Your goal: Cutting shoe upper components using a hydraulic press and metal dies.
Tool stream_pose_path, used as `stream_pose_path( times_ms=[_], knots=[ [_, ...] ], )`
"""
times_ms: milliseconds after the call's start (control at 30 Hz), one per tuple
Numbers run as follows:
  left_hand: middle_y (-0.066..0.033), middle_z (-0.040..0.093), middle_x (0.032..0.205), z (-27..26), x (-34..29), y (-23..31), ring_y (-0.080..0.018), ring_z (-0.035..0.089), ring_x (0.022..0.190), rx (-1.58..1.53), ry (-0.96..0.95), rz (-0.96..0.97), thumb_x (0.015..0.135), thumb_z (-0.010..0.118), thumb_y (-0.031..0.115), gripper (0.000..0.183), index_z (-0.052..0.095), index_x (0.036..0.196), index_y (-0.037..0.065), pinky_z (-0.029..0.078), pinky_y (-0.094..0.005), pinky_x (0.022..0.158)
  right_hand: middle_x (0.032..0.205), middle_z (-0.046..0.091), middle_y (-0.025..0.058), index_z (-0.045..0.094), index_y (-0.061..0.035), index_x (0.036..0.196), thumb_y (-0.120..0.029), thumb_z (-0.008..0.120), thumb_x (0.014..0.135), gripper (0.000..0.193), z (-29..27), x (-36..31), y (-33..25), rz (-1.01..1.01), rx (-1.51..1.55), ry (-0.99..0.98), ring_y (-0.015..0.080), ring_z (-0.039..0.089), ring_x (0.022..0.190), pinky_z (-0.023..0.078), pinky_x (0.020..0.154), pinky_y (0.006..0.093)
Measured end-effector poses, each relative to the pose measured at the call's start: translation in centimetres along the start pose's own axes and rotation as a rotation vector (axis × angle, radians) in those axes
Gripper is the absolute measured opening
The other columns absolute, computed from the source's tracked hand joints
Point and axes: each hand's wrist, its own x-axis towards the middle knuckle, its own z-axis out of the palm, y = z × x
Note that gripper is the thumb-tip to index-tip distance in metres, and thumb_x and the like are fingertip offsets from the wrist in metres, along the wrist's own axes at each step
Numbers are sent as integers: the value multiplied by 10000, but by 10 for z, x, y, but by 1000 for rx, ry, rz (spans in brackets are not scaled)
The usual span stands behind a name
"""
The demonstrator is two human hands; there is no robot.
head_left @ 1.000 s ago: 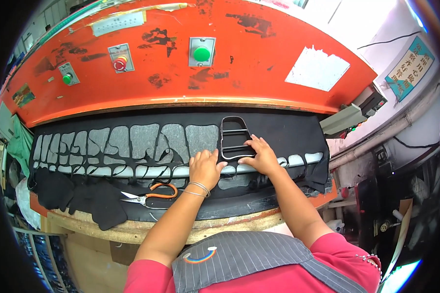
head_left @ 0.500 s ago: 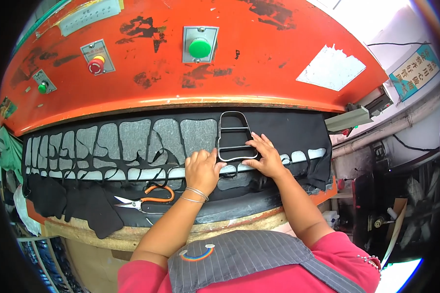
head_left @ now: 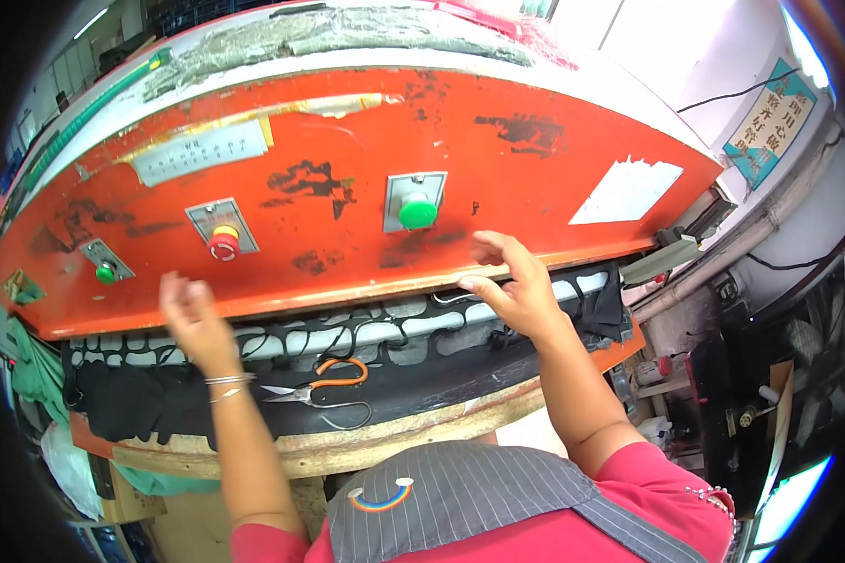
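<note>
My left hand (head_left: 195,324) is raised, empty and slightly blurred, in front of the orange machine's lower edge, below a red push button (head_left: 223,244). My right hand (head_left: 518,293) is lifted with thumb and fingers apart, holding nothing, to the lower right of a large green push button (head_left: 418,212). Neither hand touches a button. Just left of my right thumb, a thin metal edge of the cutting die (head_left: 453,297) shows; the rest is hidden behind the machine's front. Below lies black sheet material (head_left: 422,380) with cut-out gaps along a pale strip.
Orange-handled scissors (head_left: 324,389) lie on the black material, blades pointing left. The orange machine front (head_left: 347,253) spans the far side. A small green button (head_left: 105,273) is at its left. A wooden edge (head_left: 422,433) runs along the near side.
Both hands have let go of the cutting die. My left hand moved left; my right hand rose toward the large green button. The view has shifted, and the machine front now hides most of the die.
</note>
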Motion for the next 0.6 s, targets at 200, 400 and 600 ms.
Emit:
stream_pose_path(
  times_ms=[200, 400, 600],
  knots=[
    [-271, 83, 1528, -51, 132, -25, -334, 135, 1428, 147, 509, 284, 1007, 349, 396, 720, 71, 1445, -103, 132, -402, 1153, 631, 575, 63, 497, -53, 865, -223, 759, 788, 321, 57, 63, -38, -61, -47, 200, 173, 596, 543, 468, 489, 303],
    [-238, -25, 1545, -50, 115, -14, -326, -3, 1443, 178, 214, 266, 989, 394, 390, 774, -5, 1452, -86, 26, -407, 1164, 644, 583, 108, 508, -62, 872, -222, 728, 814, 278, 69, 35, -27, 49, 49, 122, 260, 613, 579, 485, 517, 341],
    [-163, 537, 1178, -29, -62, 17, -318, 466, 1114, 301, -489, 369, 817, 624, 157, 433, 538, 1206, -13, 348, -425, 996, 955, 628, 131, 631, -33, 985, -466, 685, 779, 482, 81, -66, -9, 51, -156, -627, 318, 575, 978, 468, 833, 397]
  ],
)
